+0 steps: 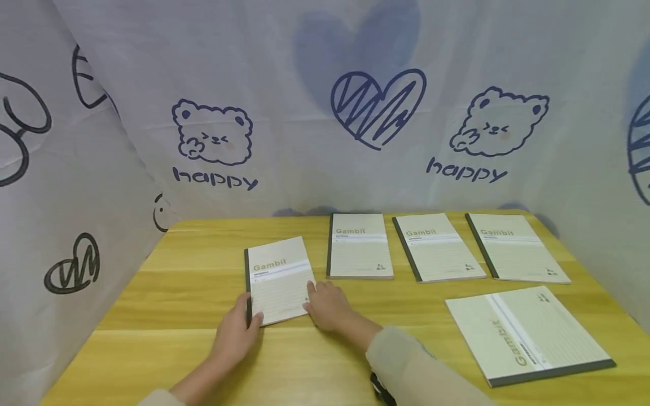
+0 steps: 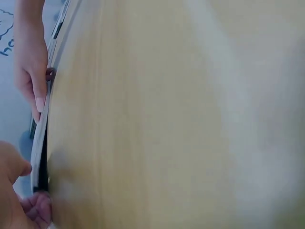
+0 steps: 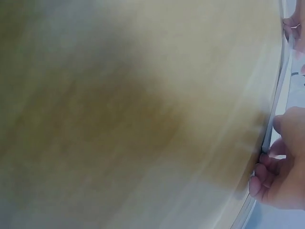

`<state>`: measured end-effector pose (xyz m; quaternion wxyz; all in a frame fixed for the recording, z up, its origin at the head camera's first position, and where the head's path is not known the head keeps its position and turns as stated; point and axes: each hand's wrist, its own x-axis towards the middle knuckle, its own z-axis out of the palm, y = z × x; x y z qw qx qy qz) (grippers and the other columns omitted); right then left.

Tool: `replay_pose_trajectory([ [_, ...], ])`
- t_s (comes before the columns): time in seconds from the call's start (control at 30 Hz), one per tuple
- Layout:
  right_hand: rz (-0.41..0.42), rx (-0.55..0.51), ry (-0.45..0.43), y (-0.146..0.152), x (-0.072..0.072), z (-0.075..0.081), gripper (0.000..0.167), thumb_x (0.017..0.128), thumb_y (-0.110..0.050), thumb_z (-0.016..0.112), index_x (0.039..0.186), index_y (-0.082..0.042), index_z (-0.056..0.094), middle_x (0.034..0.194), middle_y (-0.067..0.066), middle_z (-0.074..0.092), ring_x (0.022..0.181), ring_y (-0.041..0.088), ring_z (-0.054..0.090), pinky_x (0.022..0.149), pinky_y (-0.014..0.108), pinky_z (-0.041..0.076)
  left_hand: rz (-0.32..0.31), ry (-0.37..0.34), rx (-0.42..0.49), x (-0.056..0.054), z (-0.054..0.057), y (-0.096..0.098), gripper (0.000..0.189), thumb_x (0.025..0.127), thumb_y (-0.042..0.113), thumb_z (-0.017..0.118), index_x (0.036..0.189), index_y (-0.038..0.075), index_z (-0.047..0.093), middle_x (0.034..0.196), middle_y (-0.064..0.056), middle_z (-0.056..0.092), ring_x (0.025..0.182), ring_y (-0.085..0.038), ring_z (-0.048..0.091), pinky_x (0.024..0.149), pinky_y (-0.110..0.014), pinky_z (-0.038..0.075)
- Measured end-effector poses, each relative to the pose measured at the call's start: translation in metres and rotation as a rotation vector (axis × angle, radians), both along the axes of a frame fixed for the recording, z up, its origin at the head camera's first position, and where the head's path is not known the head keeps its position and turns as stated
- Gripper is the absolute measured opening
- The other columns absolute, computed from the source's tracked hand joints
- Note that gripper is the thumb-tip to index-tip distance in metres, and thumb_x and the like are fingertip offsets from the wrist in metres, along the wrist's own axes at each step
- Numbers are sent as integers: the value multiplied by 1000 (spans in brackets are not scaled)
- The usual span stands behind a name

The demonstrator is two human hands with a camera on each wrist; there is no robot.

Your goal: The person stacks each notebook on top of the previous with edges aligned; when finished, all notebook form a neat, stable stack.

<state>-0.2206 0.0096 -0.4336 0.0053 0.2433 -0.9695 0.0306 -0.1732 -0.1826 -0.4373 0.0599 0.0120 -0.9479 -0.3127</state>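
Observation:
A cream notebook point(image 1: 280, 293) marked "Gambit", with a dark spine along its left side, is slightly turned at the left middle of the table. At its lower left corner my left hand point(image 1: 235, 334) pinches the spine edge, thumb on the cover. My right hand point(image 1: 327, 305) grips the lower right edge. In the left wrist view the notebook point(image 2: 41, 148) appears edge-on, slightly off the table near the left hand point(image 2: 14, 191), whose fingertips are at its underside. The right wrist view shows the right hand point(image 3: 283, 167) with thumb above the notebook point(image 3: 276, 109) and fingers below.
Three like notebooks stand in a row at the back: one upright point(image 1: 359, 256), one in the middle point(image 1: 439, 256) and one at right point(image 1: 523, 256). Another notebook point(image 1: 563, 332) lies turned sideways at front right. A printed white cloth point(image 1: 304, 169) hangs behind the wooden table point(image 1: 167, 293).

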Motion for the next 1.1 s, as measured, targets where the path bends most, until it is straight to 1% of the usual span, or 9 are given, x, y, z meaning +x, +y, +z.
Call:
replay_pose_trajectory([
  [0.1,2,39,17,1,0,-2,52,96,-34,46,134,1,46,122,16,58,110,28,54,88,36,49,4,-12,118,1,0,-3,48,89,10,58,132,-5,41,79,-13,59,65,-18,54,56,-26,45],
  [0.17,8,57,33,2,0,-3,52,96,-35,45,135,0,46,122,15,58,111,28,54,87,36,49,19,-43,234,1,1,-4,46,89,7,59,131,-3,43,71,-6,50,59,-11,45,50,-21,38],
  [0.33,16,41,37,2,-1,-3,51,96,-35,46,134,-2,47,120,13,59,109,27,55,85,35,49,65,-144,579,1,3,-2,40,90,-2,53,129,-6,45,70,-5,52,63,-9,59,58,-18,52],
  [0.4,16,3,-7,3,-2,-3,50,96,-34,45,135,-2,45,123,14,58,112,28,54,89,36,48,87,-180,682,2,3,-1,39,91,-4,50,129,-8,44,70,-5,54,66,-10,63,63,-18,54],
  [0.47,19,-63,-58,6,-2,-1,50,96,-32,45,136,-1,45,126,16,56,115,30,53,91,38,47,107,-200,746,3,3,-1,39,91,-3,50,130,-7,44,74,-4,57,68,-9,63,65,-17,54],
  [0.7,51,-286,-233,20,-6,2,50,97,-28,42,138,0,41,134,21,50,123,34,48,102,44,40,112,-228,880,7,7,2,43,93,0,48,135,-2,39,79,2,57,72,-5,64,70,-15,53],
  [0.8,55,-437,-294,25,-7,3,49,96,-26,45,137,1,42,135,22,49,125,35,46,104,45,38,102,-228,911,8,8,4,45,93,1,48,137,1,37,82,5,60,74,-4,63,72,-15,52],
  [0.97,67,-705,-407,34,-9,4,50,95,-21,49,136,5,40,141,21,42,131,35,40,108,45,33,47,-179,912,11,9,5,46,92,-2,49,137,2,38,87,3,64,78,-6,65,75,-18,53],
  [1.1,64,-810,-452,43,-9,9,50,94,-19,53,136,5,41,142,20,41,127,30,43,104,42,37,-15,-141,899,14,11,7,45,91,-4,49,135,1,41,90,0,64,80,-8,66,79,-20,53],
])
